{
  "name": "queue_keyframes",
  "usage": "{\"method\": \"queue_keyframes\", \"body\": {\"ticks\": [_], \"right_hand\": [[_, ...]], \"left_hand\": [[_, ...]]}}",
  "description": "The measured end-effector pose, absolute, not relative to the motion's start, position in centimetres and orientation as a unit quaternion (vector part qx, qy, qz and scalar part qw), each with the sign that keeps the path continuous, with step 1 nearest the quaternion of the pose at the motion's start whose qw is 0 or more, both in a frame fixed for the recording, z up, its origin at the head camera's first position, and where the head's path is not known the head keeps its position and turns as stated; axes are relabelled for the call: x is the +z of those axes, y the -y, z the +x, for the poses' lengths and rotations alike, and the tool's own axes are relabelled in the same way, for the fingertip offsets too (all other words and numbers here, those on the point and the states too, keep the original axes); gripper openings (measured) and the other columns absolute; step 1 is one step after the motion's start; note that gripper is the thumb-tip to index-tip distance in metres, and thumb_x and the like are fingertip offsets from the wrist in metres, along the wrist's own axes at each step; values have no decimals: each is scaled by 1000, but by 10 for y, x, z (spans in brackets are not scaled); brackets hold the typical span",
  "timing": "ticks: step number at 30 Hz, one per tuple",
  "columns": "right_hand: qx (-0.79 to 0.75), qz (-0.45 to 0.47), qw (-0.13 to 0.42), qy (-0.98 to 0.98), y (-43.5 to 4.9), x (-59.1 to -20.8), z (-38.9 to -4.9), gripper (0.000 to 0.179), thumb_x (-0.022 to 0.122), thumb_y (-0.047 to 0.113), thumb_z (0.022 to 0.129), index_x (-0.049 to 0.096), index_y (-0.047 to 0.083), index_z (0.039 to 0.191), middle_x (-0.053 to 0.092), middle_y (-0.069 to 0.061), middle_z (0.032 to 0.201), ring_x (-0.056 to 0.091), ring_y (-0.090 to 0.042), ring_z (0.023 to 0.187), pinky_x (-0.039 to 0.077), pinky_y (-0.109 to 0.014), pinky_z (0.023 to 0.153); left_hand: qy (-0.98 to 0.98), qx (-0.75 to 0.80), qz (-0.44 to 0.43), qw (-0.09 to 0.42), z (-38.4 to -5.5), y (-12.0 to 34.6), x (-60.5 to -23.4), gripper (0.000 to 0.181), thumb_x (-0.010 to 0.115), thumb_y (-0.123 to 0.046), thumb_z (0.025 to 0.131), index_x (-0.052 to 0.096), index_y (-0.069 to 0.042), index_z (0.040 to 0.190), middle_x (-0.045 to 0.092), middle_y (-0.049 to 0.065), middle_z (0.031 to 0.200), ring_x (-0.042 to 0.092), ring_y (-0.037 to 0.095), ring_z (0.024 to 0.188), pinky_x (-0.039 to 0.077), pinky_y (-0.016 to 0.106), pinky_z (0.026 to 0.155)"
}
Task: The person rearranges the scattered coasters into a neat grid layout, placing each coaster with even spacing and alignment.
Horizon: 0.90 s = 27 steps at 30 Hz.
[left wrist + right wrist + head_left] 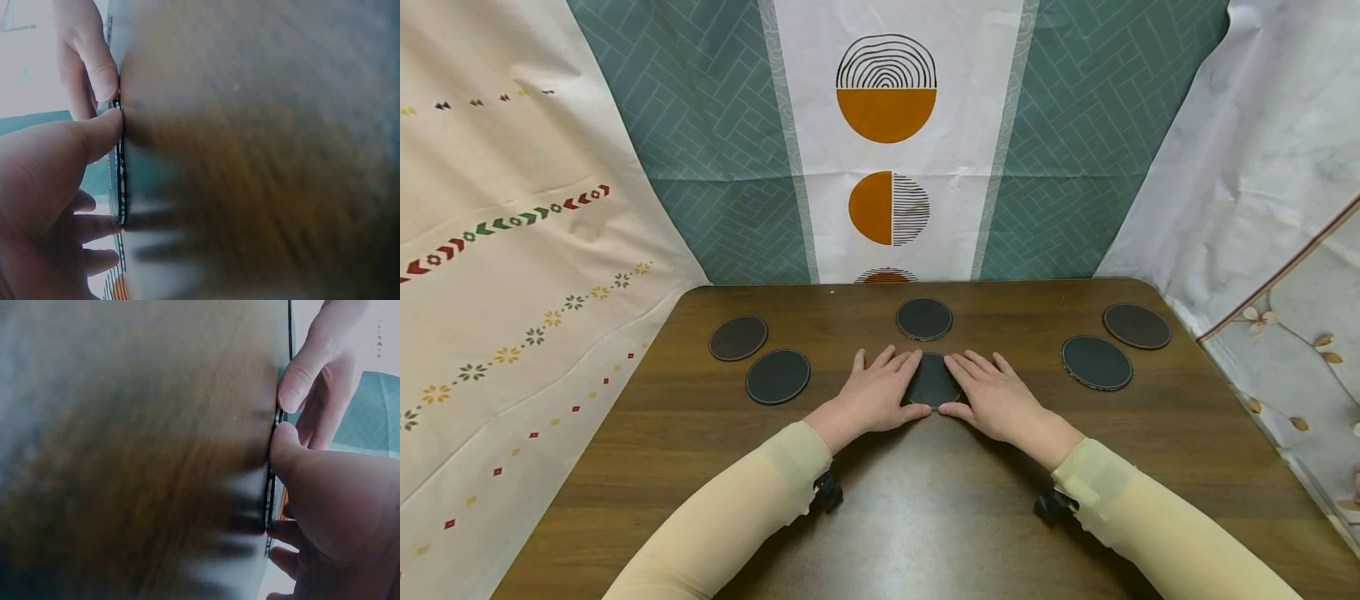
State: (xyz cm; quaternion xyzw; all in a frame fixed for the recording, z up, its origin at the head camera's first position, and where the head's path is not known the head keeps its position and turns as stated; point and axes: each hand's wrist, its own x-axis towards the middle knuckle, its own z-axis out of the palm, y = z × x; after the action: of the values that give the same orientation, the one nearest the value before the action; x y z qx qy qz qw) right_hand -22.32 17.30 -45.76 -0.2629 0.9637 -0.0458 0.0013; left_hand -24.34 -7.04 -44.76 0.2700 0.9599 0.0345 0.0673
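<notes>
A dark round coaster (934,382) with a stitched rim lies on the wooden table between my two hands. My left hand (880,393) touches its left side, the thumb at the near edge and the index finger along the far left. On the opposite side my right hand (996,396) mirrors this, its thumb close to the left one. Both hands' fingers are spread and mostly straight. From low down, the left wrist view shows the left thumb (103,132) against the thin coaster edge (120,181). The right wrist view shows the right thumb (285,447) at that edge too.
Just behind is another dark coaster (924,319). At the left lie a brown coaster (738,337) and a dark one (778,377); at the right, a dark coaster (1097,362) and a brown one (1137,325). Patterned cloths (715,150) hang behind the table (925,517).
</notes>
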Motion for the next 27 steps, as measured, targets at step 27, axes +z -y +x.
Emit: {"method": "queue_keyframes", "body": {"ticks": [27], "right_hand": [[-31, -294, -27, -955, -173, -455, -192, 87, 68, 57, 107, 45, 0, 167, 52, -19, 166, 43, -39, 158, 30, -66, 126]], "left_hand": [[-954, 21, 293, 63, -212, 75, -442, 97, 66, -68, 104, 28, -17, 177, 46, 7, 173, 32, 34, 164, 18, 75, 127]]}}
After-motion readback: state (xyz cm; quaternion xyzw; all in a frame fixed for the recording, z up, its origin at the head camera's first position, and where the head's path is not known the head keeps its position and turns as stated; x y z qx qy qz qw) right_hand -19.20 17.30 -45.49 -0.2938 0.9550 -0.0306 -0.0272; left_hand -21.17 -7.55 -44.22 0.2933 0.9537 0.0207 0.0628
